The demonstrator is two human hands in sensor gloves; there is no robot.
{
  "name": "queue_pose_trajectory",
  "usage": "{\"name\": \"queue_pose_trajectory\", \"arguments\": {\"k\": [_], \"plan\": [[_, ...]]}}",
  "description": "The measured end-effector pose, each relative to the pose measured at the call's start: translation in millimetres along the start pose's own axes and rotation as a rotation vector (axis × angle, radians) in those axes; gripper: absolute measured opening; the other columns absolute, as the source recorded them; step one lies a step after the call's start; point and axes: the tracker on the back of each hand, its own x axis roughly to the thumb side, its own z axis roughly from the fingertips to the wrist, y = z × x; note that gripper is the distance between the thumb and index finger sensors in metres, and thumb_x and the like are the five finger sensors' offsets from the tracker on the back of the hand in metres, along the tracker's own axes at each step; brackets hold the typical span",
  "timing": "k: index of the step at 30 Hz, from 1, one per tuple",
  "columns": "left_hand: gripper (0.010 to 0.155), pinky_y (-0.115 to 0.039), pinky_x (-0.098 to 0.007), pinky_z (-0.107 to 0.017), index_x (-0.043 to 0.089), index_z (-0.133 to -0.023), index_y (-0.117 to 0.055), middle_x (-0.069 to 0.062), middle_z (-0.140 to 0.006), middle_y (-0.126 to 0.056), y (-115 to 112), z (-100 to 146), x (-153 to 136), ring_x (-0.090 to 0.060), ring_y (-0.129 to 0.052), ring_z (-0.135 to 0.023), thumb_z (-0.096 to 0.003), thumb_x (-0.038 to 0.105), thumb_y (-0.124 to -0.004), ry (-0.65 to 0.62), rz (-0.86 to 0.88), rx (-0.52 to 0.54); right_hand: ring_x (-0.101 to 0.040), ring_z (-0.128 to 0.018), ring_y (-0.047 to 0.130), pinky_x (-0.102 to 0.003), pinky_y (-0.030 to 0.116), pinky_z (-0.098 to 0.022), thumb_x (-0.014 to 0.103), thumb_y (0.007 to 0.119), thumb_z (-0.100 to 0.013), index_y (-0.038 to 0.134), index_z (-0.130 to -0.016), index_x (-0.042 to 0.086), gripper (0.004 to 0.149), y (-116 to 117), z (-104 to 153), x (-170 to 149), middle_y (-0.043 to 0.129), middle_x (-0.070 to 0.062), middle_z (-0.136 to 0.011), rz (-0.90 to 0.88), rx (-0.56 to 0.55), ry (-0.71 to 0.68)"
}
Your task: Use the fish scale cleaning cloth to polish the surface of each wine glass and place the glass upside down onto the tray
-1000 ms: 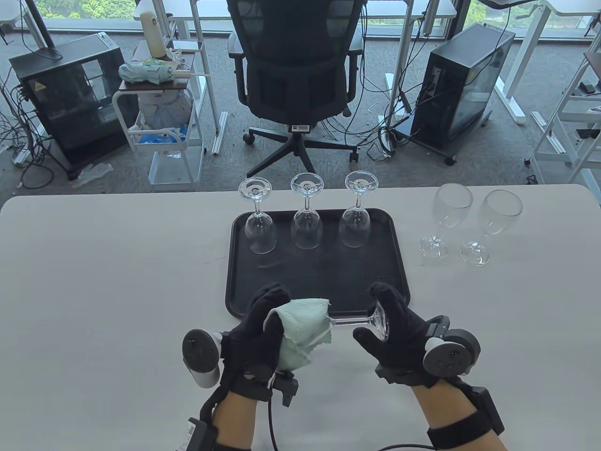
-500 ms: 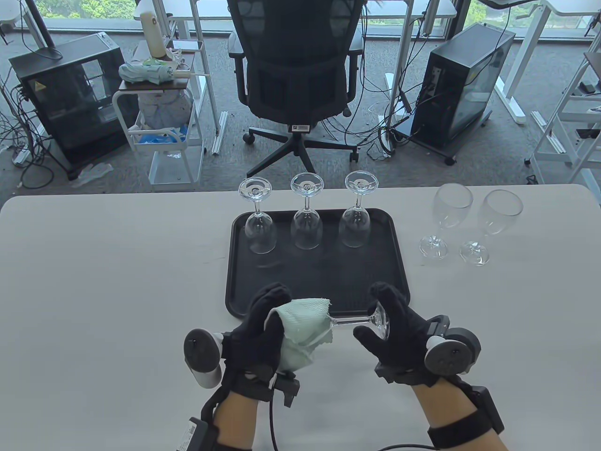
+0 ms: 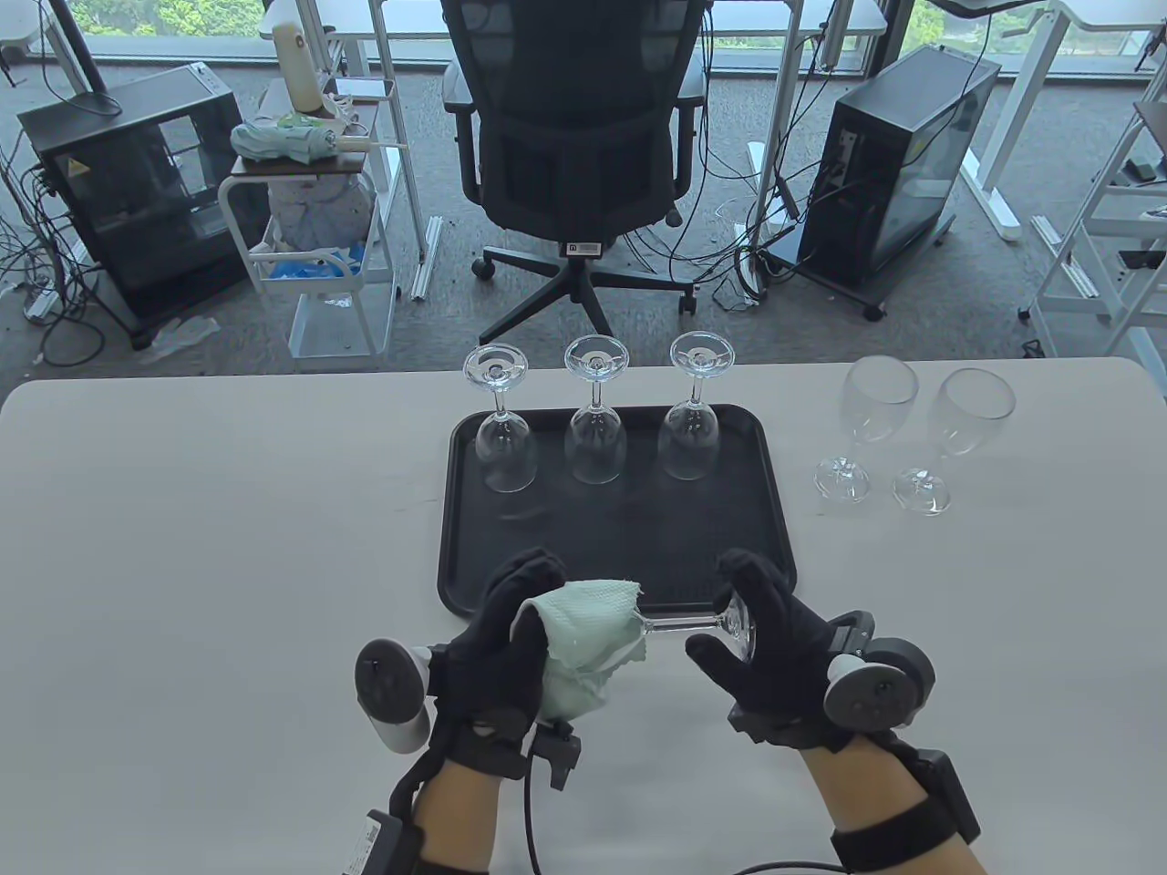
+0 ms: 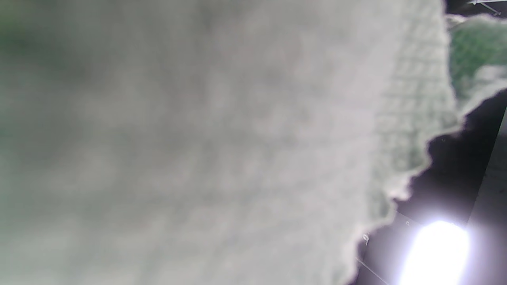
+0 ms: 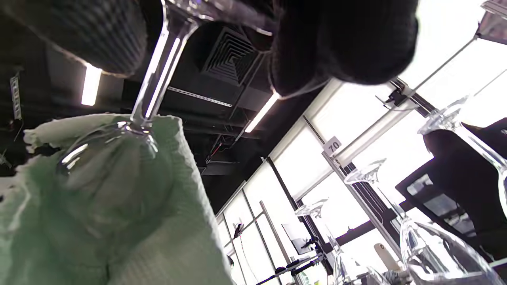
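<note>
We see even daylight over the table (image 3: 228, 547). Close to our left hand, the cloth (image 4: 198, 142) blurs; a ceiling lamp (image 4: 435, 253) glares.

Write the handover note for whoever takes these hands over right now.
Left hand: grips the cloth wrapped round the bowl of the held glass.
Right hand: holds that glass by its foot, glass lying sideways above the near edge of the tray.
Done: three glasses upside down in a row on the tray's far side.
Left: finish polishing this glass and invert it onto the tray; then the two upright glasses on the table, right of the tray.
</note>
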Motion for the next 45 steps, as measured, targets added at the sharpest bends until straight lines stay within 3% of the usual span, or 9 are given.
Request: {"name": "queue_pose_trajectory", "arguments": {"k": [4,11,19,24,27,33,39,42,45], "plan": [[0.058,-0.080,-0.061,-0.055,0.033,-0.101,-0.067,-0.004,-0.113,-0.060,1.8,0.3,1.1,-0.037,-0.070,-0.098,-0.0533,0.066,-0.069,-0.018,-0.061,0.014,-0.029,-0.044,0.093,-0.039,0.087,-0.026,0.070,0.070,-0.050,0.040,-0.109,0.024,0.081,3.5,-1.1,-8.2,0.067,-0.021,-0.093,-0.242,0.143,0.320],[0.057,-0.080,-0.062,-0.055,0.033,-0.101,-0.067,-0.005,-0.113,-0.060,3.2,-0.4,-0.1,-0.038,-0.070,-0.098,-0.0541,0.065,-0.070,-0.010,-0.003,-0.005,-0.032,-0.064,0.091,-0.044,0.088,-0.044,0.065,0.081,-0.047,0.020,-0.107,0.027,0.093,-1.4,0.6,4.5,0.054,-0.016,-0.105,0.155,0.021,-0.120],[0.058,-0.080,-0.061,-0.054,0.034,-0.101,-0.068,-0.004,-0.113,-0.060,1.2,0.7,2.4,-0.037,-0.070,-0.097,-0.0530,0.066,-0.069,-0.034,-0.059,0.024,-0.028,-0.044,0.093,-0.038,0.087,-0.026,0.072,0.067,-0.050,0.041,-0.109,0.022,0.082,2.3,-1.0,-6.1,0.070,-0.021,-0.090,-0.222,0.125,0.323],[0.056,-0.080,-0.062,-0.054,0.033,-0.100,-0.068,-0.005,-0.112,-0.061,4.8,0.3,-1.6,-0.037,-0.071,-0.097,-0.0539,0.065,-0.069,-0.008,-0.015,0.024,-0.036,-0.065,0.088,-0.047,0.085,-0.043,0.064,0.077,-0.049,0.019,-0.108,0.027,0.091,2.3,-3.2,0.0,0.049,-0.018,-0.108,-0.035,0.131,0.040],[0.057,-0.080,-0.062,-0.055,0.033,-0.101,-0.067,-0.005,-0.113,-0.060,2.2,0.6,-1.5,-0.038,-0.070,-0.098,-0.0544,0.065,-0.069,-0.005,0.008,0.001,-0.028,-0.058,0.093,-0.039,0.090,-0.039,0.066,0.074,-0.049,0.019,-0.107,0.026,0.090,-1.6,-0.6,5.7,0.057,-0.017,-0.101,0.171,0.020,-0.109],[0.058,-0.080,-0.061,-0.055,0.033,-0.100,-0.068,-0.004,-0.113,-0.060,0.0,1.6,0.6,-0.037,-0.070,-0.098,-0.0529,0.066,-0.070,-0.029,-0.064,0.030,-0.027,-0.041,0.093,-0.038,0.087,-0.024,0.071,0.063,-0.052,0.040,-0.110,0.021,0.081,4.7,0.2,-5.6,0.070,-0.022,-0.089,-0.225,0.139,0.413],[0.056,-0.079,-0.063,-0.055,0.032,-0.101,-0.069,-0.005,-0.113,-0.061,5.2,0.8,-3.6,-0.038,-0.070,-0.097,-0.0545,0.064,-0.069,0.012,0.014,0.033,-0.038,-0.065,0.087,-0.049,0.084,-0.044,0.064,0.076,-0.051,0.019,-0.109,0.026,0.090,2.6,-6.1,0.4,0.047,-0.020,-0.110,-0.078,0.176,0.103],[0.057,-0.080,-0.062,-0.055,0.032,-0.101,-0.068,-0.005,-0.113,-0.060,3.4,0.9,-3.5,-0.038,-0.070,-0.098,-0.0549,0.064,-0.068,0.008,0.025,0.018,-0.033,-0.063,0.091,-0.045,0.088,-0.043,0.064,0.076,-0.049,0.019,-0.108,0.026,0.090,-1.5,-3.5,8.3,0.051,-0.017,-0.108,0.126,0.044,-0.067],[0.057,-0.080,-0.062,-0.056,0.032,-0.102,-0.067,-0.005,-0.113,-0.059,1.6,1.2,-1.0,-0.038,-0.070,-0.098,-0.0549,0.065,-0.067,-0.011,0.015,0.020,-0.033,-0.061,0.090,-0.044,0.087,-0.041,0.062,0.075,-0.050,0.025,-0.108,0.027,0.084,-0.1,-1.9,7.1,0.056,-0.018,-0.103,0.023,0.021,-0.006]]}}
